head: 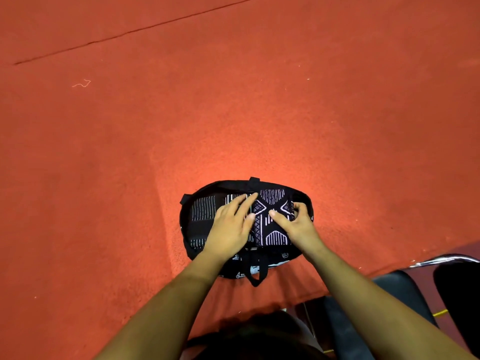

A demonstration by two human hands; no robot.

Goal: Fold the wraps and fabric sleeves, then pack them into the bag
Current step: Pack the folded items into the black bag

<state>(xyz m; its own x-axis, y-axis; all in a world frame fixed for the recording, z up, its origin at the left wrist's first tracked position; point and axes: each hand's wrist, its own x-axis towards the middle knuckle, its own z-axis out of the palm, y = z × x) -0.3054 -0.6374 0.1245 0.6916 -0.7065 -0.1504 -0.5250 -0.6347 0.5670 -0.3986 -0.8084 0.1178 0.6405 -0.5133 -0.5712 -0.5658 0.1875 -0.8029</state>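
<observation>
**A:** Where is the bag (185,222)?

**B:** On the red, felt-like surface (233,100), near its front edge. It is soft black cloth. Its mouth gapes as a wide oval whose long axis runs left to right, and a black strap handle (255,278) hangs over the near side.

**A:** And the fabric?

**B:** Inside the bag. A folded wrap (271,229), black woven cloth with white lines, arcs and diamonds, lies flat in the right half as a neat rectangle. Its long axis points away from the person. A second folded piece (202,211), black with thin white stripes, lies just beside it on the left.

**A:** The hands?

**B:** The left hand (231,227) lies palm down across the gap between the two pieces, its fingers straight and pressing on the cloth. The right hand (298,224) has its fingers curled round the folded wrap's right edge, with the thumb on top, pinching it.

**A:** Anything else?

**B:** A pale loose thread (81,83) lies far left on the surface, and a dark seam (130,32) crosses its far side. A black padded chair (400,287) with a chrome frame is at lower right.
</observation>
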